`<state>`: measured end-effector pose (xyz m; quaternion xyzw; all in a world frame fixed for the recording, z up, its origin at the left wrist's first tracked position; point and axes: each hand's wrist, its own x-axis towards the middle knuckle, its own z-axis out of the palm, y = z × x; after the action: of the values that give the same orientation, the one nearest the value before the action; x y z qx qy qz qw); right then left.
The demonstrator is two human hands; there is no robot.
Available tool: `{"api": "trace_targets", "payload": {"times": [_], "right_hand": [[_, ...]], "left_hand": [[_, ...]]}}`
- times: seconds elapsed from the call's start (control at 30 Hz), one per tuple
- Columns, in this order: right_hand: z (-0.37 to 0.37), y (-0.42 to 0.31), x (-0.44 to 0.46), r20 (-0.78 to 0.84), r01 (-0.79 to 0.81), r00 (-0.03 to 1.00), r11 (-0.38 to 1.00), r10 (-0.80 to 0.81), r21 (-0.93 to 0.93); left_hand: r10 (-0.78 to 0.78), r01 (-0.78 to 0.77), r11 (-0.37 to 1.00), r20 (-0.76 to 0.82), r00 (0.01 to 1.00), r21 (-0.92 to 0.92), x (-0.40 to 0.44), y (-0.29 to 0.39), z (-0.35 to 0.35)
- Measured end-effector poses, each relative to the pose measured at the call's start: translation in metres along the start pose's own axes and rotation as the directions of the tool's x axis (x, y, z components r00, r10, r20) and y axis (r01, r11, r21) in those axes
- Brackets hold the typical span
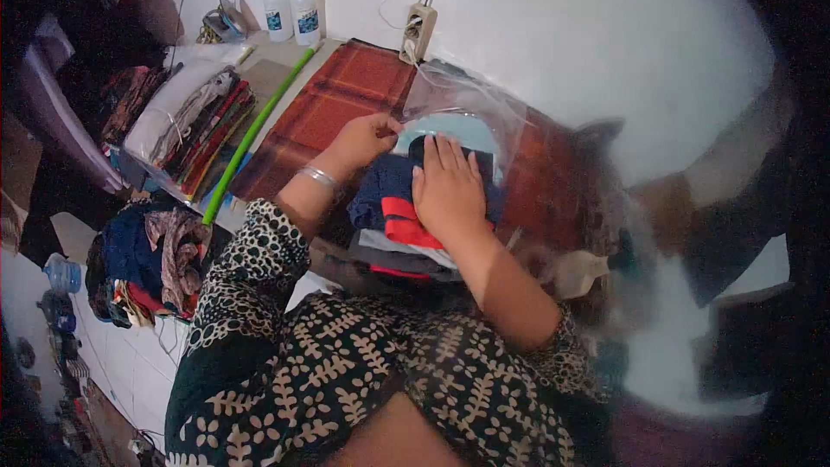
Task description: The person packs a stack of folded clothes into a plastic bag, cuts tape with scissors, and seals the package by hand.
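My right hand lies flat, fingers stretched out, on a stack of folded clothes. The top garment is dark navy, with a red folded band showing under my palm and grey cloth below. Beyond the stack is a clear plastic bag with a pale blue rounded area showing at its opening. My left hand, with a silver bangle at the wrist, has thumb and finger pinched at the bag's left edge. The fingertips appear to hold the thin plastic.
A red plaid cloth covers the surface. To the left lie a green stick, bundled fabrics and a clothes pile. White bottles, an iron and a power strip are at the wall.
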<state>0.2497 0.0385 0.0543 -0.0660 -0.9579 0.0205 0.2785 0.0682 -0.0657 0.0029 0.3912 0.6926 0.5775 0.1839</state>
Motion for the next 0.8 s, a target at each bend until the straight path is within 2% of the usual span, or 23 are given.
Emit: {"api": "trace_targets", "payload": {"times": [0.07,0.2,0.27,0.33,0.4,0.43,0.53,0.6,0.63,0.7,0.73,0.8], "right_hand": [[0.014,0.000,-0.011,0.012,-0.026,1.000,1.000,0.026,-0.007],[0.004,0.002,-0.011,0.022,-0.022,1.000,1.000,0.022,0.007],[0.001,0.002,-0.008,0.075,-0.012,0.997,1.000,0.011,0.011],[0.007,0.004,-0.006,0.070,-0.036,0.997,0.999,0.035,0.025],[0.007,0.006,-0.005,0.107,-0.054,0.993,0.998,0.050,0.037],[0.006,0.007,-0.004,0.106,-0.054,0.993,0.998,0.049,0.043],[-0.003,0.010,0.002,0.153,-0.058,0.987,0.995,0.044,0.086],[-0.001,0.013,0.002,0.148,-0.075,0.987,0.995,0.065,0.069],[0.002,0.013,0.003,0.137,-0.075,0.988,0.995,0.066,0.068],[-0.008,0.010,0.005,0.125,-0.092,0.988,0.996,0.090,0.015],[-0.011,0.006,0.006,0.108,-0.095,0.989,0.995,0.098,-0.033],[-0.019,0.011,0.012,0.121,-0.130,0.984,0.991,0.132,-0.029]], "left_hand": [[0.066,-0.034,0.922,-0.072,0.995,0.387,-0.001,-0.003,0.003],[0.097,-0.071,0.935,-0.058,0.994,0.347,0.007,-0.023,0.008],[0.254,-0.174,0.905,-0.165,0.953,0.389,0.003,-0.024,0.012],[0.305,-0.217,0.890,-0.169,0.937,0.402,-0.009,-0.012,0.013],[0.431,-0.306,0.842,-0.213,0.877,0.445,-0.014,-0.010,0.014],[0.434,-0.316,0.842,-0.199,0.879,0.438,-0.015,-0.008,0.013],[0.395,-0.323,0.878,-0.155,0.905,0.353,-0.017,-0.010,0.016],[0.310,-0.295,0.948,-0.139,0.941,0.121,-0.014,-0.014,0.017],[0.310,-0.296,0.948,-0.122,0.943,0.117,-0.009,-0.020,0.014],[0.266,-0.229,0.951,0.178,0.947,-0.207,0.006,-0.016,0.004],[0.268,-0.226,0.951,0.198,0.943,-0.208,0.012,-0.014,0.001],[0.135,-0.082,0.977,0.271,0.953,-0.199,0.025,-0.004,0.006]]}}
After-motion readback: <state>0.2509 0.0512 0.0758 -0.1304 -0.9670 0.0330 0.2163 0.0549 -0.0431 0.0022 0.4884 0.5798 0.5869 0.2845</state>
